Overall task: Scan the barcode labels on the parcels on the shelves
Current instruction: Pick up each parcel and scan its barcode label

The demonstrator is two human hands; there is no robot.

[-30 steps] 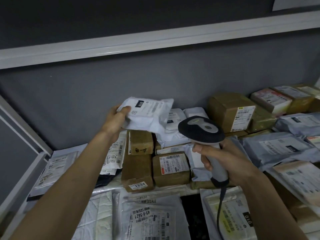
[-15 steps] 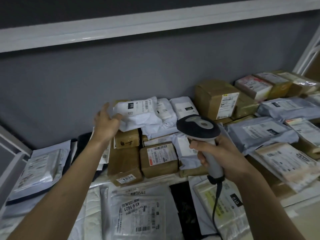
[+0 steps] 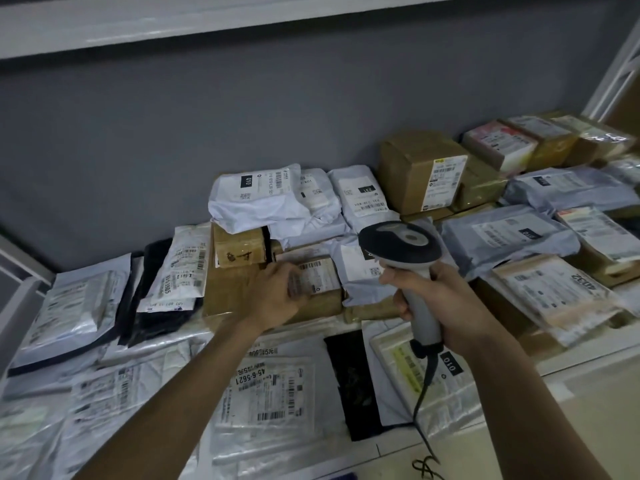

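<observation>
a: right hand (image 3: 446, 299)?
b: wrapped round the scanner (image 3: 403, 247) handle, head up, above the parcels; cord (image 3: 420, 403) hangs down from it.
a: left hand (image 3: 277, 292)?
b: on the brown box (image 3: 311, 289) at mid-shelf (image 3: 588, 355), fingers over its label (image 3: 318, 275). blurred; cannot tell whether it grips or just rests.
a: other parcels?
b: white bag (image 3: 256, 199) marked 010 on a small carton (image 3: 239, 247) behind the hand. big carton (image 3: 422, 171) right of that, by the grey wall. flat mailers along the front edge.
</observation>
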